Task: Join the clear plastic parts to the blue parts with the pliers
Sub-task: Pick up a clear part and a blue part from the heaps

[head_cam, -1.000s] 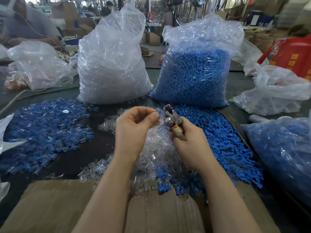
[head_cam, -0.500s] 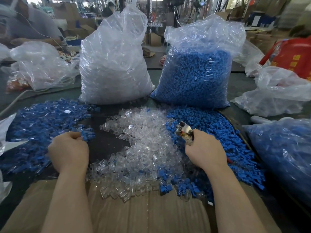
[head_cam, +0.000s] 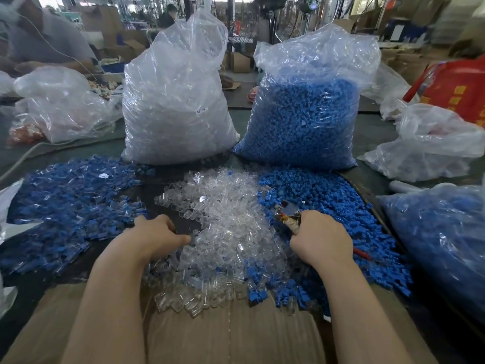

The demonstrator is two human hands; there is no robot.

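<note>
My right hand (head_cam: 321, 239) hides most of the pliers (head_cam: 287, 214); only the metal head and a red handle tip behind my wrist show, and I can't tell whether the jaws are parted. My grip is wrapped tight round the handles, the long axis running from near right to far left, head pointing far-left over the blue parts (head_cam: 328, 200). My left hand (head_cam: 154, 236) rests curled at the left edge of the clear parts (head_cam: 223, 222) in the middle of the table (head_cam: 367, 132); whether its fingertips pinch a piece is hard to make out.
</note>
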